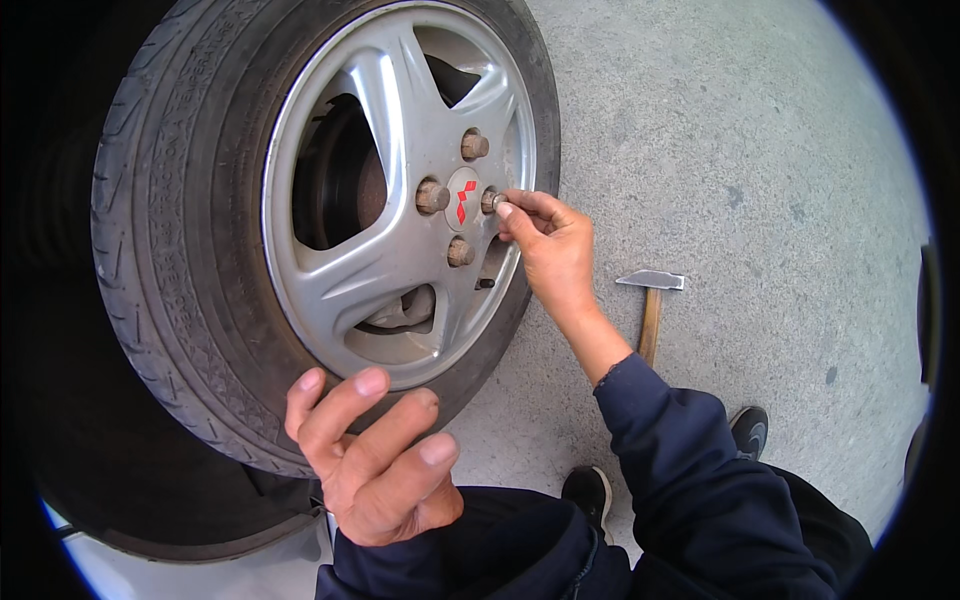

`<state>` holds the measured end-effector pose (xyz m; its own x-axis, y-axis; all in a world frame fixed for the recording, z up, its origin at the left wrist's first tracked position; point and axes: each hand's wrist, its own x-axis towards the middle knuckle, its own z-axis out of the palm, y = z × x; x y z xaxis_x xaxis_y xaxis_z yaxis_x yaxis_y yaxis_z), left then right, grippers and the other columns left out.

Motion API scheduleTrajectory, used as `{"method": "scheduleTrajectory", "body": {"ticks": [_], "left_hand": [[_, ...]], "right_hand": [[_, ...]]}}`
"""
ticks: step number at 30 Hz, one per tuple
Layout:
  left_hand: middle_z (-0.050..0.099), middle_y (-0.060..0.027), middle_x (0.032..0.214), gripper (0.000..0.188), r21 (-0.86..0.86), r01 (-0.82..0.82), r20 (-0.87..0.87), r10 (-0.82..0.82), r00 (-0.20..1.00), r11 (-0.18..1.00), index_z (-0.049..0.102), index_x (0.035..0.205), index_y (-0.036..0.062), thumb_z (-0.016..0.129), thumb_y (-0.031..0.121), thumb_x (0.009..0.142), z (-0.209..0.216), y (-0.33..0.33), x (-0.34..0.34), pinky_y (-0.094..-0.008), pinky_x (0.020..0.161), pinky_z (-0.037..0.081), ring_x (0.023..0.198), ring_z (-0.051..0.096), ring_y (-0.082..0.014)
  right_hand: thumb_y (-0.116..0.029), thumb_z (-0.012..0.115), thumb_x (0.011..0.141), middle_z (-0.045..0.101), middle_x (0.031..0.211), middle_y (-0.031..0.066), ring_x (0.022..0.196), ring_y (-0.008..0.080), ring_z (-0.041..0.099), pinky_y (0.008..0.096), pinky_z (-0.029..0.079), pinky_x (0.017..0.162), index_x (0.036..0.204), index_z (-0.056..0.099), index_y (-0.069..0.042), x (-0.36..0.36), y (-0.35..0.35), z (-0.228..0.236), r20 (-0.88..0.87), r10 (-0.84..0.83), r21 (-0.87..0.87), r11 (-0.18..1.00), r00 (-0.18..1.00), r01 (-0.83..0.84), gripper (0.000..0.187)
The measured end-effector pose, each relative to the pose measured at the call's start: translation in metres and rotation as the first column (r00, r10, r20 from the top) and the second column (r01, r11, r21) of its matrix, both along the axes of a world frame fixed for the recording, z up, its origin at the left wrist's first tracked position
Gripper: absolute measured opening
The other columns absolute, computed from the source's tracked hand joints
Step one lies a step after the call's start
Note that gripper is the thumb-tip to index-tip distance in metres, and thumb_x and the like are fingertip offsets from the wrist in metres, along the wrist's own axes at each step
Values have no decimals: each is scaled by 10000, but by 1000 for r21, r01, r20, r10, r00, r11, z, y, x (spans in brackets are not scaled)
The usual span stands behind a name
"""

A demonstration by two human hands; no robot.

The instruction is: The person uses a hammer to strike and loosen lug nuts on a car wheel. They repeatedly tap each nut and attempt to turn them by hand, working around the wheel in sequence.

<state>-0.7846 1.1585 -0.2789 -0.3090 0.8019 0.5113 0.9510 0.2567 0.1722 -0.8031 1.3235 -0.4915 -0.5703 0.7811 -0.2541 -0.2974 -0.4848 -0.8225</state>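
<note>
A silver five-spoke alloy wheel (pixel 345 275) with a black tyre (pixel 190 230) stands in front of me. Rusty lug nuts sit around its centre cap (pixel 462 199): an upper nut (pixel 474 146), a left nut (pixel 432 196) and a lower nut (pixel 460 252). At the right-hand hole, my right hand (pixel 553 240) pinches another lug nut (pixel 490 201) between thumb and fingertips; the fingers partly cover it. My left hand (pixel 375 455) hangs by the tyre's lower edge, palm turned up, its fingers apart and loosely curled, holding nothing. Whether it touches the rubber I cannot tell.
A hammer (pixel 652 300) with a wooden handle lies on the grey concrete floor (pixel 720 150), right of my right forearm. My shoes (pixel 588 492) stand below. A pale car body panel (pixel 200 565) and dark wheel arch border the lower left.
</note>
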Motion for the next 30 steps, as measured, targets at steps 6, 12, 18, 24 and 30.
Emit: {"method": "scheduleTrajectory", "body": {"ticks": [6,12,18,24,30], "left_hand": [[773,-15,1050,296,-33,12,-15,-13,1000,999,672,1204,231,635,66,961,2,3,0,-582,1195,351,1201,659,-304],[756,-94,1048,254,-96,62,-34,-65,997,993,607,1280,152,518,41,1070,6,2,-1,-643,1190,339,1204,633,-344],[784,24,1029,340,0,-11,6,11,1000,1000,712,1134,262,685,47,872,0,2,1,-563,1204,348,1185,679,-290],[781,10,1019,371,1,4,-22,-4,1000,1000,708,1125,243,641,9,846,-2,4,-1,-568,1217,331,1180,678,-298],[766,-71,1022,343,-65,28,-78,-33,996,998,661,1215,179,527,-8,960,0,4,-1,-615,1209,333,1202,650,-338]], "right_hand": [[-75,771,993,799,1018,92,876,120,736,283,612,804,1197,750,56,0,-1,-7,94,-12,215,977,996,-8,243],[-82,792,936,786,1019,163,833,187,769,319,619,767,1125,769,61,0,3,-8,91,0,174,985,996,-15,238],[-92,790,933,793,985,164,830,183,767,323,617,771,1117,768,62,2,7,-1,144,-1,269,962,990,-38,241],[-98,790,940,794,975,147,850,173,760,324,612,786,1133,766,54,8,17,5,172,144,153,973,975,-170,248],[-114,805,960,790,961,100,864,122,740,291,608,798,1171,759,51,8,19,3,212,95,339,927,973,-164,272]]}}
